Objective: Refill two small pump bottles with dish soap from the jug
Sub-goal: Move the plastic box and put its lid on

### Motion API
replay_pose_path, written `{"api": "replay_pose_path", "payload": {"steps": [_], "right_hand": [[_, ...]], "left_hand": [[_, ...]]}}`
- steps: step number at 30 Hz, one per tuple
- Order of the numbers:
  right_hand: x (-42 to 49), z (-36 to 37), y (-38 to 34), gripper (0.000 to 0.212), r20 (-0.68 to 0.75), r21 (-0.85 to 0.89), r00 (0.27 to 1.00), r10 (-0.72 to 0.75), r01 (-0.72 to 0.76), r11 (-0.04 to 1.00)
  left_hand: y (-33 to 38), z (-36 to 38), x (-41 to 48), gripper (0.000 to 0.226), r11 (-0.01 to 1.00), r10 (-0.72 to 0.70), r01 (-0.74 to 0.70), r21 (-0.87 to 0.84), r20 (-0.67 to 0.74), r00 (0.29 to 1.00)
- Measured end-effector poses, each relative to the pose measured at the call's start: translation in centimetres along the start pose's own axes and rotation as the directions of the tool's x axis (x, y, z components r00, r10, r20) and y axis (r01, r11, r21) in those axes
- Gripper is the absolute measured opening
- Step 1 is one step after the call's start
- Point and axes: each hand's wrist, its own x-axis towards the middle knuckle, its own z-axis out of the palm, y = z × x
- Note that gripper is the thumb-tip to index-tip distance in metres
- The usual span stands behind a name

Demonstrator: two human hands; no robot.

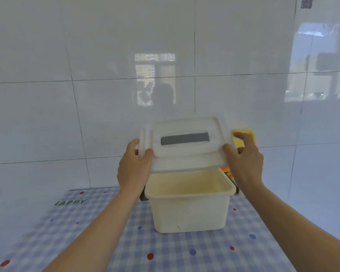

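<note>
A cream plastic storage box (190, 211) stands open on the checked tablecloth. Above it I hold its translucent white lid (185, 142), which has a grey handle strip, lifted and tilted toward me. My left hand (134, 165) grips the lid's left end. My right hand (243, 158) grips its right end. Behind the lid and my right hand a yellow jug handle (247, 132) shows, with an orange label patch (225, 170) lower down. The inside of the box is hidden from this angle. No pump bottles are visible.
The table (86, 232) carries a blue-and-white checked cloth with red and blue dots and the word "HAPPY" at the far left. Glossy white wall tiles (106, 75) rise right behind the table. Grey latches hang at the box's sides.
</note>
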Motion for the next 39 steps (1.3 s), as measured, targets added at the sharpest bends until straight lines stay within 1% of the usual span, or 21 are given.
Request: {"api": "replay_pose_path", "payload": {"steps": [2, 3, 6, 9, 12, 15, 19, 23, 28, 31, 34, 35, 37, 39], "right_hand": [[0.6, -0.1, 0.6, 0.05, 0.052, -0.043, 0.995, 0.086, -0.084, 0.996], [0.8, -0.1, 0.9, 0.048, 0.087, -0.074, 0.987, 0.132, -0.126, 0.989], [1.2, 0.0, 2.5, 0.027, 0.193, -0.184, 0.949, 0.248, -0.214, 0.959], [1.1, 0.3, 3.8, 0.019, 0.244, -0.295, 0.921, 0.302, -0.226, 0.928], [1.0, 0.5, 4.6, 0.015, 0.257, -0.365, 0.91, 0.325, -0.22, 0.905], [1.2, 0.8, 5.3, 0.015, 0.271, -0.339, 0.901, 0.339, -0.24, 0.909], [0.3, 1.6, 5.5, 0.015, 0.342, -0.217, 0.85, 0.402, -0.344, 0.913], [-0.4, 2.2, 5.5, 0.007, 0.31, -0.19, 0.864, 0.397, -0.352, 0.916], [-1.7, 3.8, 4.5, 0.008, 0.364, -0.127, 0.85, 0.381, -0.36, 0.924], [-2.6, 5.6, 3.9, 0.017, 0.388, -0.113, 0.843, 0.373, -0.358, 0.927], [-3.3, 7.5, 3.3, 0.028, 0.413, -0.087, 0.827, 0.381, -0.38, 0.921], [-3.4, 8.0, 3.1, 0.034, 0.427, -0.084, 0.817, 0.389, -0.392, 0.916], [-3.4, 8.9, 3.0, 0.043, 0.419, -0.089, 0.811, 0.409, -0.412, 0.907], [-3.1, 9.2, 3.2, 0.04, 0.375, -0.059, 0.817, 0.439, -0.451, 0.891]], "left_hand": [[-0.6, 0.4, 0.1, 0.035, 0.998, -0.059, 0.058, 0.036, 0.035, 0.998], [-1.0, 0.7, 0.1, 0.032, 0.995, -0.078, 0.075, 0.07, 0.054, 0.995], [-2.4, 1.2, 0.3, 0.035, 0.971, -0.126, 0.095, 0.222, 0.127, 0.984], [-3.6, 1.6, 0.3, 0.034, 0.947, -0.186, 0.125, 0.297, 0.187, 0.965], [-4.1, 1.8, -0.1, 0.028, 0.952, -0.191, 0.137, 0.274, 0.179, 0.965], [-4.6, 1.9, -0.3, 0.028, 0.955, -0.205, 0.159, 0.251, 0.167, 0.965], [-5.4, 1.8, -0.6, 0.036, 0.957, -0.246, 0.211, 0.201, 0.171, 0.954], [-5.8, 1.3, -0.4, 0.038, 0.957, -0.256, 0.22, 0.191, 0.194, 0.947], [-6.8, -0.4, 0.7, 0.047, 0.949, -0.287, 0.261, 0.178, 0.141, 0.947], [-7.3, -2.0, 1.1, 0.037, 0.944, -0.299, 0.278, 0.178, 0.102, 0.949], [-7.9, -3.6, 1.3, 0.034, 0.947, -0.294, 0.285, 0.15, 0.044, 0.955], [-8.2, -4.1, 1.5, 0.029, 0.948, -0.294, 0.288, 0.137, 0.024, 0.956], [-8.4, -5.0, 1.4, 0.008, 0.947, -0.3, 0.299, 0.115, -0.008, 0.954], [-8.9, -5.5, 1.5, 0.003, 0.95, -0.298, 0.298, 0.097, -0.018, 0.954]]}}
